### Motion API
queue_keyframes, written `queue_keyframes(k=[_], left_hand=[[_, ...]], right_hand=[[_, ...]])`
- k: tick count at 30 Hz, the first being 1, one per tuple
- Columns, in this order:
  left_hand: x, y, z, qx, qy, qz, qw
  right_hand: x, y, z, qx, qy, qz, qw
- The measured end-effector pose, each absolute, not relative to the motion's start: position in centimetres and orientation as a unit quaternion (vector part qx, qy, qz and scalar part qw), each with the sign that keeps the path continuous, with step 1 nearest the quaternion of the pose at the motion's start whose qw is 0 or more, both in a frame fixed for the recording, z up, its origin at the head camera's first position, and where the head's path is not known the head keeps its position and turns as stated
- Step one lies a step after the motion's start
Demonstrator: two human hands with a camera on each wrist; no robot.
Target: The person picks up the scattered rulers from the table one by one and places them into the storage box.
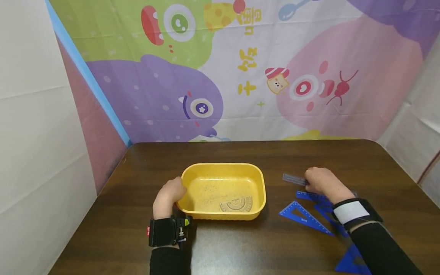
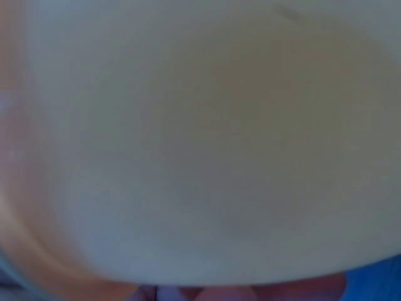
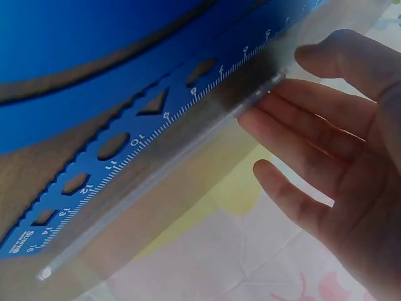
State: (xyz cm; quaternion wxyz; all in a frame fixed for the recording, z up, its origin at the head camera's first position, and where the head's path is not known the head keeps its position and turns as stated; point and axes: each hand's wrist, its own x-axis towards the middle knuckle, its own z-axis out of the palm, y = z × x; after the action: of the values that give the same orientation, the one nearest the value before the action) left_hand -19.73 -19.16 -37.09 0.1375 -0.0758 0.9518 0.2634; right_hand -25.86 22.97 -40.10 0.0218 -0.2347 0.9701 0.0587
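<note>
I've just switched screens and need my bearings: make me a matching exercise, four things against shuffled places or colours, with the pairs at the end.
Things
1. Left hand
2. Set squares
3. Protractor
4. Right hand

Places or colours
A. Inside the yellow tray
B. At the clear ruler
C. On the tray's left rim
D. Blue

Pairs: 1-C; 2-D; 3-A; 4-B
</note>
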Motion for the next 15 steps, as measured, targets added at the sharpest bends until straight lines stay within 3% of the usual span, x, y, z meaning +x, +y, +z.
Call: queue_keyframes(k=[15], left_hand=[[-19.66,-19.12,-36.84,-0.066,0.953,0.262,0.135]], right_hand=[[-25.75,22.61,-40.57,-0.212,0.976,0.04,0.003]])
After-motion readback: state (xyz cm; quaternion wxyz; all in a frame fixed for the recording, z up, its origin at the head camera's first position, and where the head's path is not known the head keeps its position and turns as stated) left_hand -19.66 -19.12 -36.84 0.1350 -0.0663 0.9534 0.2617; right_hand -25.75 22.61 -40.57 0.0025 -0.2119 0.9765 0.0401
